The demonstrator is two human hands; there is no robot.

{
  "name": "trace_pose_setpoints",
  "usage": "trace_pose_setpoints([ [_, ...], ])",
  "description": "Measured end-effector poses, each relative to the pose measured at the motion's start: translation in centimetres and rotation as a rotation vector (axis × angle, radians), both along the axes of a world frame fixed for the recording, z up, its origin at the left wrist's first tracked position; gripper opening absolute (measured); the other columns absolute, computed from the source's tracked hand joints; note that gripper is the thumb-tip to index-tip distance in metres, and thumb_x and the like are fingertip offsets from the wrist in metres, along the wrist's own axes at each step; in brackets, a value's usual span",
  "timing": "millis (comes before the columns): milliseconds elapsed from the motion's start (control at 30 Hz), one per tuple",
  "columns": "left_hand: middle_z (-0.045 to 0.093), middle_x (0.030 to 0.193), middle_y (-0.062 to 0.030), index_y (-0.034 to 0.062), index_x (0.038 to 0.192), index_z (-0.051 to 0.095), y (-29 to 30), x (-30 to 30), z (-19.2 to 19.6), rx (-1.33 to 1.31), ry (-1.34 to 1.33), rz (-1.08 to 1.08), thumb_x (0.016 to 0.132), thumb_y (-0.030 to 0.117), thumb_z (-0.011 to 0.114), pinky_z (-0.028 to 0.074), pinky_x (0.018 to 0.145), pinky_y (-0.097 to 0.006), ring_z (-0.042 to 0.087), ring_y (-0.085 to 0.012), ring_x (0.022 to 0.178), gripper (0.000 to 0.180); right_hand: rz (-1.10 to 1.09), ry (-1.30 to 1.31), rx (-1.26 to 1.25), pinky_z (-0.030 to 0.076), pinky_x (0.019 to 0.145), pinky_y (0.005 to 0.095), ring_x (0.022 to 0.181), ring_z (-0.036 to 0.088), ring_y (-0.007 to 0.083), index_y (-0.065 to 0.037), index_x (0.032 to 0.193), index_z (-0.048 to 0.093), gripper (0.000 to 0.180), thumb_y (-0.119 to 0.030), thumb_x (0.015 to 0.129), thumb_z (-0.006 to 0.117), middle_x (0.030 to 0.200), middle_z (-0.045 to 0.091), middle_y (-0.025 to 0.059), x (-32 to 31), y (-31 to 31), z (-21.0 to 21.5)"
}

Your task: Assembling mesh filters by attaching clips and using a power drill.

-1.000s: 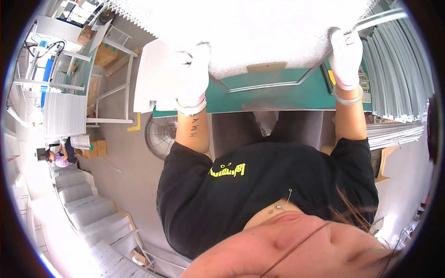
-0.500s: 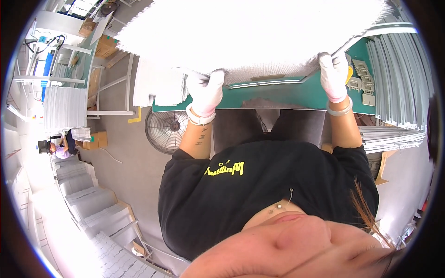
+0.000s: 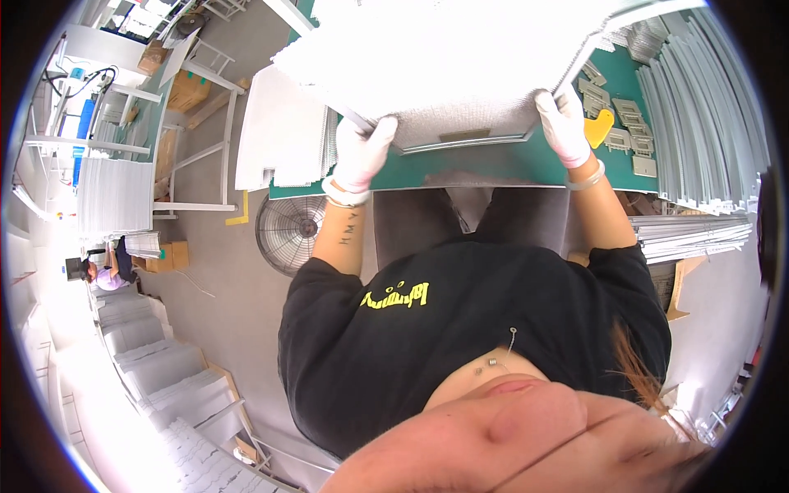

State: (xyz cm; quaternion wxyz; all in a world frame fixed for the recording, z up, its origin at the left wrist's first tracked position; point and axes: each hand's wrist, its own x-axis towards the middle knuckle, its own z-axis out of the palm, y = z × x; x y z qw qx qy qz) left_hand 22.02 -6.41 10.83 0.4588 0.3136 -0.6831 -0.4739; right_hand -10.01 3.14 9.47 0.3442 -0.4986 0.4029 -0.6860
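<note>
Spanning between gloved fingers (image 3: 383,130), a white panel (image 3: 456,78).

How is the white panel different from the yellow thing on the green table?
The white panel is big; the yellow thing is much smaller. The panel's near edge looks straight; the yellow thing's outline is curvy. The left hand and right hand hold the panel, but the yellow thing lies on the green table.

On the bench (image 3: 411,170), room is left along the near edge; the right edge is blocked by slats (image 3: 703,123), the left by sheets (image 3: 278,123).
</note>
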Motion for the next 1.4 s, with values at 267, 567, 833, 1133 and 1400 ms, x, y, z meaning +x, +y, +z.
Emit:
trace_pose_setpoints([
  [267,0.064,0.091,-0.0029,0.0012,0.104,0.064,-1.9,0.5,10.0,-0.274,0.124,0.129,0.087,0.01,0.069,0.046,0.075,-0.025,0.056,-0.0116,0.081,0.02,-0.27,0.454,-0.202,0.043,0.063,0.0243,0.07,0.051,0.0077,-0.003,0.098,0.06,0.015,-0.013,0.09,0.067,0.078,0.059,-0.0008,-1.3,-0.8,11.6],
  [567,0.062,0.091,-0.0051,-0.0016,0.109,0.062,-3.0,-2.7,8.8,-0.435,0.315,0.284,0.093,0.008,0.062,0.046,0.069,-0.024,0.057,-0.0128,0.08,0.019,-0.705,0.446,-0.274,0.036,0.05,0.0235,0.054,0.04,0.0063,-0.006,0.072,0.054,0.024,-0.012,0.085,0.074,0.058,0.045,-0.0027,1.7,-1.6,11.4],
  [833,0.066,0.104,-0.0104,-0.0028,0.112,0.062,-2.9,-1.3,8.2,-0.79,0.028,0.427,0.09,0.008,0.066,0.051,0.078,-0.028,0.064,-0.0209,0.091,0.025,-0.803,0.388,-0.328,0.036,0.051,0.0222,0.054,0.039,0.0053,-0.005,0.074,0.047,0.028,-0.007,0.085,0.072,0.058,0.042,-0.0035,2.9,-0.1,10.4],
  [1133,0.066,0.112,-0.0155,-0.0043,0.115,0.062,-2.4,0.0,6.3,-0.632,0.184,0.298,0.089,0.009,0.066,0.051,0.085,-0.03,0.063,-0.0245,0.101,0.029,-0.672,0.355,-0.325,0.033,0.05,0.0219,0.054,0.036,0.0053,-0.005,0.075,0.045,0.025,-0.002,0.084,0.068,0.058,0.04,-0.004,-0.3,1.3,7.7],
  [1400,0.066,0.106,-0.0144,-0.0049,0.112,0.062,-2.2,0.5,5.5,-0.749,0.058,0.427,0.088,0.012,0.067,0.05,0.081,-0.031,0.063,-0.0249,0.093,0.029,-0.614,0.165,-0.338,0.037,0.057,0.0197,0.061,0.041,0.0039,-0.005,0.079,0.05,0.019,0.0,0.085,0.067,0.068,0.048,-0.0043,0.9,1.4,8.4],
])
